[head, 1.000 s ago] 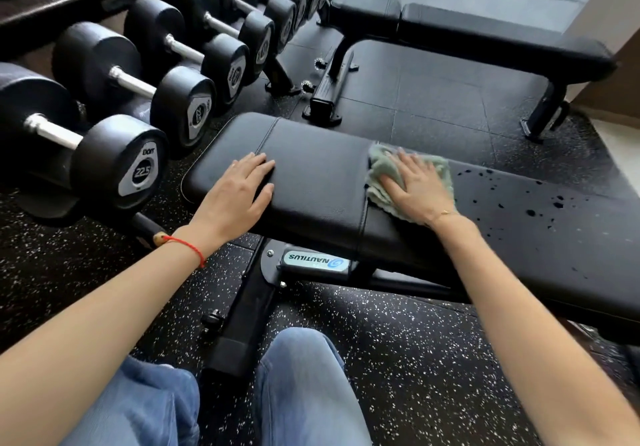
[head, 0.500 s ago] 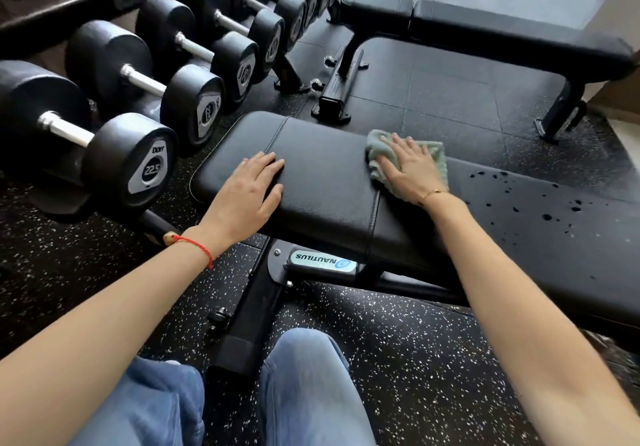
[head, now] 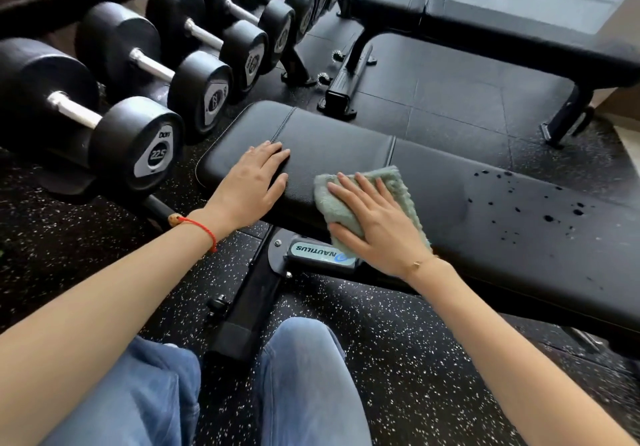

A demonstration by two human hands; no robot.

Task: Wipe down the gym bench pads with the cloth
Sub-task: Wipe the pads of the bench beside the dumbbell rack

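So the green cloth (head: 367, 203) is sitting on the near edge of the black bench pad (head: 346, 148), draped a bit over the front. My right hand (head: 377, 227) is flat on it, fingers straight and spread, pressing, no real grip. Left hand (head: 249, 182) lies open on the pad beside it. Dark droplets (head: 547, 217) farther right, dumbbells (head: 138, 148) on the left.

Bare forearms, a red string bracelet (head: 204, 229) on the left wrist, thin gold bracelet (head: 420, 263) on the right, blue jeans (head: 304, 386)
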